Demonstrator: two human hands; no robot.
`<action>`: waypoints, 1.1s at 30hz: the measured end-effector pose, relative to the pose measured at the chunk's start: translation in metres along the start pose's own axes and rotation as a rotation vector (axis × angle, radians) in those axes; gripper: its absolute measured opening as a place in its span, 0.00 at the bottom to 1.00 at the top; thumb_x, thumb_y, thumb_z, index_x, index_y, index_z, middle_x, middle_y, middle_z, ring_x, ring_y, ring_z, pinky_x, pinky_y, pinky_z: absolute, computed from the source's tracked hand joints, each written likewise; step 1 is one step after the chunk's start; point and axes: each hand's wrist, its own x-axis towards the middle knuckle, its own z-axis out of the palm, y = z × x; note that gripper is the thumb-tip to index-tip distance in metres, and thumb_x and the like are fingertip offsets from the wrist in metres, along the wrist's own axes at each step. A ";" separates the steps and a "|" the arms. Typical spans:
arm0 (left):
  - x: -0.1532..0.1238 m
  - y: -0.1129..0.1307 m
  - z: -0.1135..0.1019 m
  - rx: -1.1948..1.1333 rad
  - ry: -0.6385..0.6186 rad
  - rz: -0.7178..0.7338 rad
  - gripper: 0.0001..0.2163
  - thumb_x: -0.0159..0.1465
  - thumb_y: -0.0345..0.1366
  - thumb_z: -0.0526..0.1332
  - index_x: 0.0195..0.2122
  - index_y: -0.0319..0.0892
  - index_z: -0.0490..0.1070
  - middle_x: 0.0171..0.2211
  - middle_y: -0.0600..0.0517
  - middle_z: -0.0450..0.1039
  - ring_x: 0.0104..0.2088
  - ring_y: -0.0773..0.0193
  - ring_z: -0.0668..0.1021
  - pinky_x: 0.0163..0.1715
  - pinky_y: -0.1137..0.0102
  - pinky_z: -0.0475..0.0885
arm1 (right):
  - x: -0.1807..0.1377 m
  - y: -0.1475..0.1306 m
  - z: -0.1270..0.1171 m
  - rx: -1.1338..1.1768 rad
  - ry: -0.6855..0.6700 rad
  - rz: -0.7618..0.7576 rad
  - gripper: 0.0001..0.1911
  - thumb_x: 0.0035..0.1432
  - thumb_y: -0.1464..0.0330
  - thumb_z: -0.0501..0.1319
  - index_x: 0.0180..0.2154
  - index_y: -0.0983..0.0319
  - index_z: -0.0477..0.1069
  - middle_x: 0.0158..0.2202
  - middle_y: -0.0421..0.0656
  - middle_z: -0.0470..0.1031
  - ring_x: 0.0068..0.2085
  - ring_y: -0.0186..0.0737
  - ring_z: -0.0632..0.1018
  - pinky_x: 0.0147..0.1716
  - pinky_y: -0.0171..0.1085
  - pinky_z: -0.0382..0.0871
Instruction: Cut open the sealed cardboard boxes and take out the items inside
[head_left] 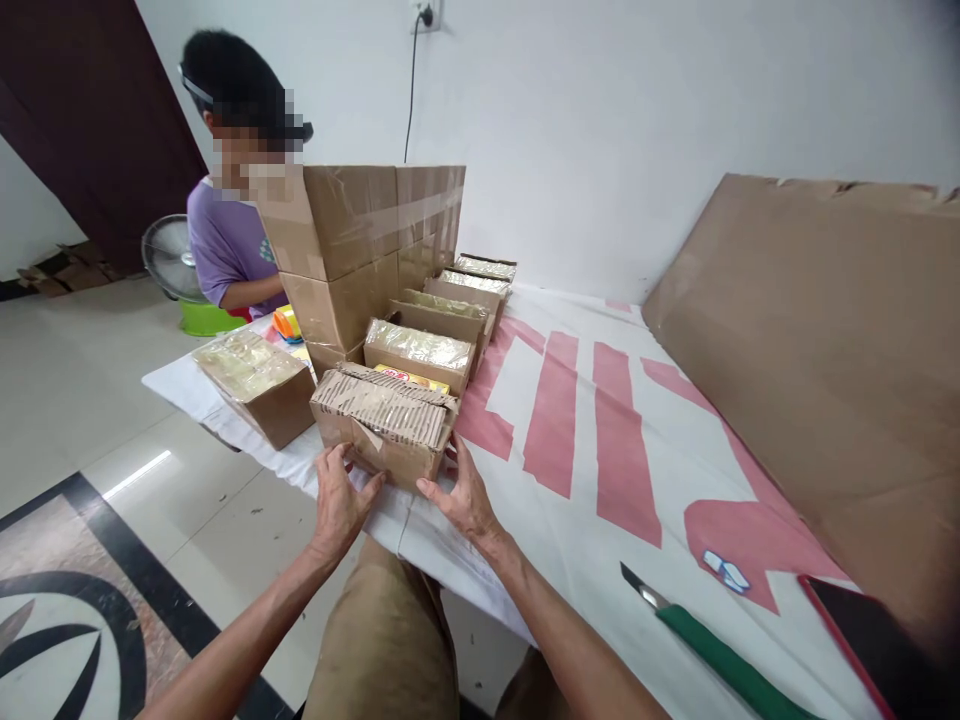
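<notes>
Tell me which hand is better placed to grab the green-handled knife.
Right, probably. The right hand rests at the small cardboard box's near right corner, on the knife's side of the table; the left hand would have to cross over.

The small cardboard box (384, 422) is plain brown and squat, wider than tall. It sits upright at the near edge of the surface, one corner turned toward the viewer. Its top is rough: torn corrugated flaps lie folded over the opening, their ribbed inner layer showing, and they do not close flat. Behind the flaps a strip of yellow packaging (411, 377) shows inside the box. The near faces are smooth and unmarked, with no tape on them.
</notes>
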 end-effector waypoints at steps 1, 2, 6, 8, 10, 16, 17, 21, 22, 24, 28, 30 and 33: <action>0.003 0.001 0.004 0.000 -0.004 0.003 0.26 0.57 0.40 0.70 0.54 0.44 0.64 0.51 0.44 0.64 0.56 0.47 0.70 0.52 0.46 0.79 | 0.004 0.002 -0.001 -0.007 0.008 0.002 0.49 0.56 0.52 0.68 0.71 0.56 0.51 0.69 0.55 0.62 0.67 0.60 0.68 0.62 0.60 0.67; 0.006 0.002 0.008 0.000 -0.012 0.006 0.25 0.57 0.39 0.70 0.54 0.45 0.64 0.51 0.44 0.64 0.56 0.47 0.70 0.52 0.47 0.79 | 0.007 0.004 -0.003 -0.011 0.017 0.001 0.48 0.56 0.52 0.68 0.71 0.56 0.52 0.69 0.54 0.63 0.67 0.60 0.68 0.62 0.60 0.68; 0.021 0.004 0.023 -0.021 -0.049 0.012 0.25 0.57 0.36 0.70 0.54 0.46 0.63 0.50 0.46 0.63 0.56 0.48 0.71 0.53 0.47 0.78 | 0.024 0.013 -0.010 0.001 0.055 -0.014 0.47 0.56 0.52 0.68 0.70 0.56 0.53 0.66 0.54 0.66 0.64 0.58 0.71 0.62 0.59 0.67; 0.030 0.004 0.032 -0.041 -0.057 0.017 0.26 0.56 0.35 0.70 0.54 0.45 0.63 0.50 0.45 0.63 0.56 0.48 0.71 0.53 0.48 0.78 | 0.034 0.017 -0.013 0.026 0.061 -0.008 0.47 0.55 0.53 0.68 0.70 0.57 0.53 0.65 0.54 0.68 0.63 0.57 0.72 0.62 0.58 0.67; 0.040 0.002 0.041 -0.051 -0.060 0.024 0.26 0.56 0.34 0.70 0.54 0.45 0.63 0.51 0.45 0.63 0.56 0.49 0.71 0.53 0.49 0.78 | 0.045 0.020 -0.015 0.054 0.056 0.001 0.48 0.54 0.53 0.69 0.70 0.58 0.53 0.64 0.54 0.69 0.62 0.57 0.73 0.61 0.58 0.69; 0.066 0.000 0.066 -0.028 -0.055 0.015 0.27 0.56 0.35 0.70 0.55 0.45 0.62 0.50 0.45 0.63 0.56 0.48 0.71 0.54 0.49 0.76 | 0.077 0.030 -0.018 0.134 0.034 0.020 0.50 0.54 0.53 0.68 0.71 0.60 0.50 0.64 0.57 0.69 0.60 0.56 0.75 0.59 0.57 0.72; 0.069 0.001 0.070 -0.022 -0.055 0.014 0.27 0.56 0.35 0.70 0.55 0.45 0.62 0.50 0.45 0.63 0.56 0.48 0.71 0.54 0.49 0.76 | 0.082 0.031 -0.019 0.148 0.030 0.024 0.50 0.54 0.53 0.68 0.71 0.59 0.50 0.64 0.56 0.70 0.60 0.56 0.76 0.59 0.56 0.72; 0.076 0.004 0.083 -0.012 -0.049 0.034 0.30 0.55 0.34 0.70 0.57 0.42 0.61 0.53 0.42 0.62 0.58 0.46 0.69 0.58 0.47 0.73 | 0.096 0.031 -0.025 0.164 0.026 0.045 0.49 0.53 0.54 0.68 0.70 0.58 0.53 0.64 0.53 0.71 0.61 0.54 0.75 0.60 0.55 0.72; 0.078 0.005 0.085 -0.012 -0.044 0.039 0.30 0.55 0.34 0.70 0.57 0.42 0.61 0.53 0.41 0.62 0.58 0.45 0.69 0.59 0.46 0.71 | 0.098 0.031 -0.026 0.155 0.031 0.051 0.48 0.53 0.54 0.68 0.70 0.58 0.54 0.64 0.53 0.71 0.62 0.53 0.75 0.61 0.54 0.71; 0.080 0.007 0.088 -0.018 -0.039 0.041 0.30 0.56 0.33 0.69 0.58 0.42 0.61 0.53 0.41 0.62 0.59 0.45 0.69 0.62 0.44 0.69 | 0.100 0.031 -0.027 0.125 0.042 0.070 0.47 0.52 0.55 0.69 0.69 0.58 0.55 0.63 0.52 0.72 0.62 0.52 0.75 0.62 0.54 0.70; 0.070 0.009 0.075 -0.023 -0.117 0.047 0.30 0.57 0.33 0.67 0.60 0.42 0.62 0.58 0.38 0.62 0.63 0.44 0.69 0.64 0.45 0.68 | 0.088 0.033 -0.033 0.037 0.061 0.137 0.47 0.50 0.52 0.70 0.67 0.60 0.60 0.62 0.54 0.73 0.60 0.55 0.77 0.60 0.55 0.72; 0.057 0.007 0.051 -0.004 -0.195 0.105 0.28 0.59 0.33 0.65 0.62 0.44 0.63 0.63 0.38 0.61 0.64 0.44 0.69 0.63 0.47 0.70 | 0.074 0.031 -0.040 -0.018 0.078 0.168 0.44 0.51 0.49 0.69 0.64 0.60 0.64 0.62 0.55 0.74 0.60 0.57 0.77 0.59 0.56 0.73; 0.041 -0.001 -0.003 0.040 -0.205 0.262 0.22 0.64 0.35 0.61 0.60 0.49 0.67 0.64 0.41 0.65 0.63 0.48 0.72 0.61 0.51 0.72 | 0.047 0.021 -0.050 -0.095 0.068 0.194 0.31 0.54 0.49 0.66 0.55 0.60 0.74 0.55 0.54 0.79 0.56 0.59 0.79 0.54 0.58 0.76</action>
